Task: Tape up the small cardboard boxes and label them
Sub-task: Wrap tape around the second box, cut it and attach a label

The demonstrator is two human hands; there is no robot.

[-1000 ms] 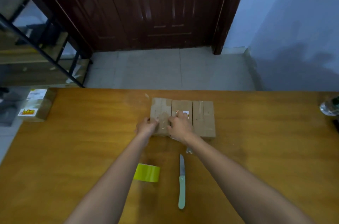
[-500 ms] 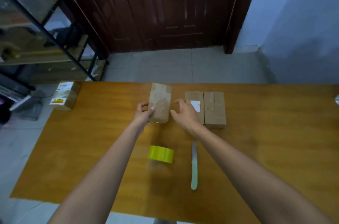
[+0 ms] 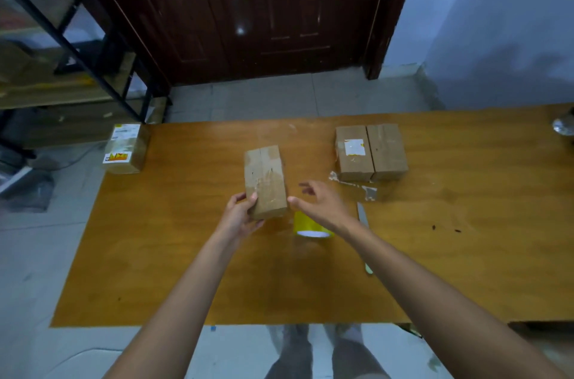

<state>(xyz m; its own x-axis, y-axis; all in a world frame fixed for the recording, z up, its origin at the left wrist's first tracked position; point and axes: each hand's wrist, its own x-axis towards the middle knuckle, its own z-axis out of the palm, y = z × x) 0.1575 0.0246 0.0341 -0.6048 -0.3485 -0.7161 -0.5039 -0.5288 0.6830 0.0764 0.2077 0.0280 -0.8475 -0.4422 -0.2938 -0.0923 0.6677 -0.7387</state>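
My left hand [image 3: 239, 215] grips the near end of a small cardboard box [image 3: 264, 182], lifted above the wooden table [image 3: 186, 254]. My right hand [image 3: 323, 206] hovers just right of that box with fingers spread, touching nothing. Two more small boxes stand side by side at the back right: one bearing a white label [image 3: 354, 152], and a plain one [image 3: 387, 151]. A yellow tape roll [image 3: 307, 224] lies partly hidden under my right wrist. A knife [image 3: 362, 223] with a pale handle lies beside it, mostly behind my right forearm.
A labelled box [image 3: 125, 148] sits at the table's far left corner. Torn tape scraps [image 3: 357, 186] lie in front of the two boxes. A clear bottle [image 3: 563, 125] shows at the right edge. A metal rack [image 3: 62, 52] and dark door stand beyond.
My left hand has pulled one box away from the other two and lifted it toward me. My right hand has let go and drawn back over the tape roll.
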